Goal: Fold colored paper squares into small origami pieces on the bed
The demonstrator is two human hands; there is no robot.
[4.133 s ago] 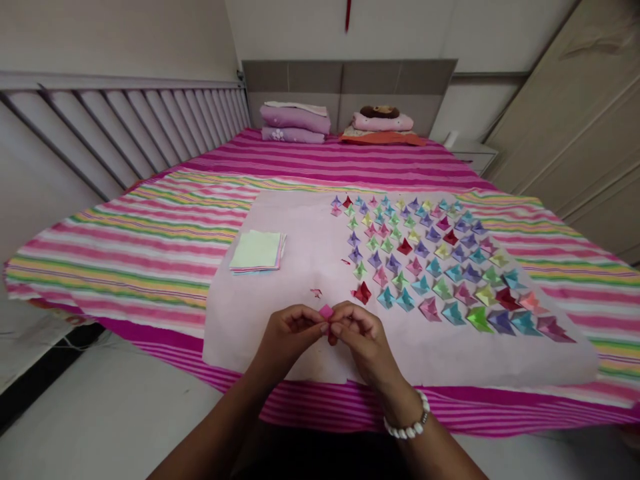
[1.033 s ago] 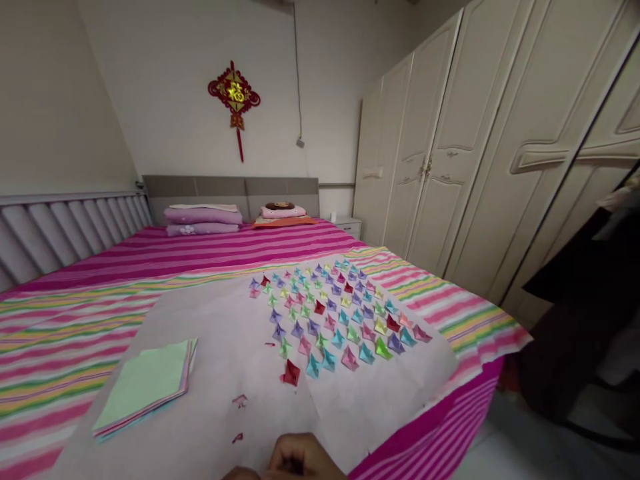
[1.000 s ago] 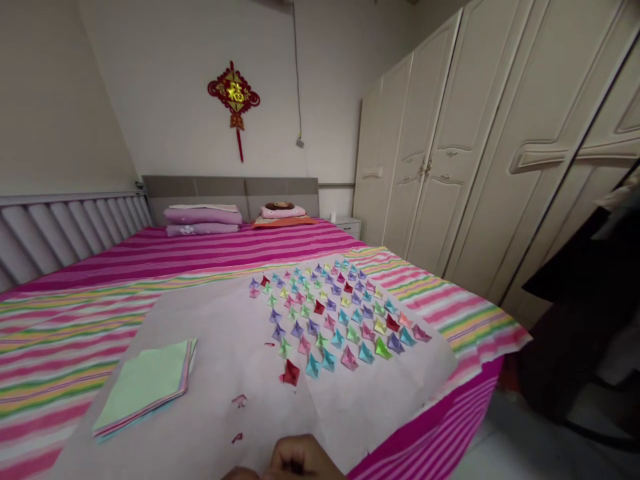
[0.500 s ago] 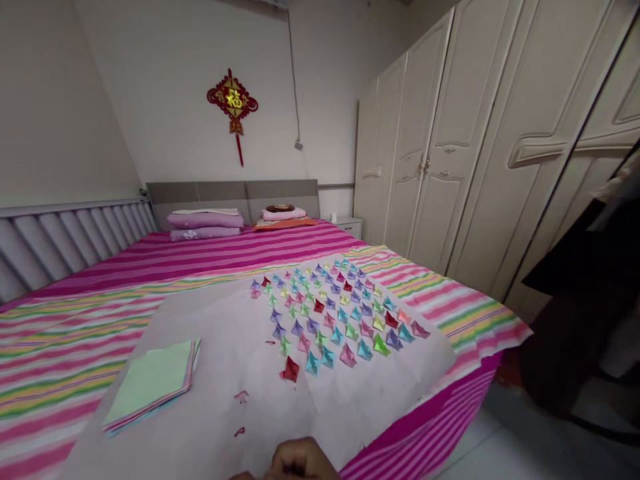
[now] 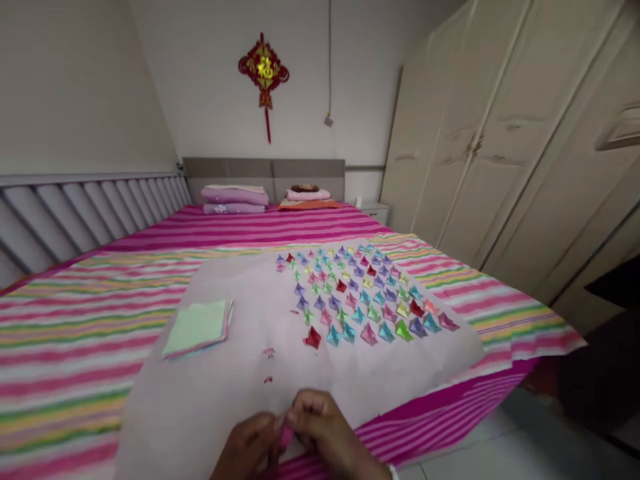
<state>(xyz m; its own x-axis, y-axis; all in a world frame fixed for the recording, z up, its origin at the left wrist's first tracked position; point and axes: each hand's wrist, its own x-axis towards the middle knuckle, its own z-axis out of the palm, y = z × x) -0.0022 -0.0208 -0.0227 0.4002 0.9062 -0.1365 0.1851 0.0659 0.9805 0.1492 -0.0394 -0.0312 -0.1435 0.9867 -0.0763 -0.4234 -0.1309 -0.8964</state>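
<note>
Near the bottom edge, my left hand (image 5: 250, 443) and my right hand (image 5: 323, 423) meet, both closed with fingertips pinching a small piece of folded pink paper (image 5: 286, 437). Fingers cover most of it, so its shape is hard to make out. Beneath my hands lies a large pale sheet (image 5: 225, 393) spread on the bed. Many small folded paper boats (image 5: 370, 333) in several colours stand in rows on its right half. A dark red boat (image 5: 313, 338) is the closest of them to my hands. On the left rests a stack of square coloured paper (image 5: 197, 329), light green on top.
Striped bedding (image 5: 65, 373) surrounds the sheet. Small pink marks (image 5: 269, 352) show on it between stack and boats. Folded purple bedding (image 5: 235, 199) lies by the headboard (image 5: 230, 168). A wardrobe (image 5: 450, 133) stands right, a railing (image 5: 100, 213) left.
The view has shifted, so the bed and papers sit higher and more of both hands shows. The pink paper between my fingers has come into sight.
</note>
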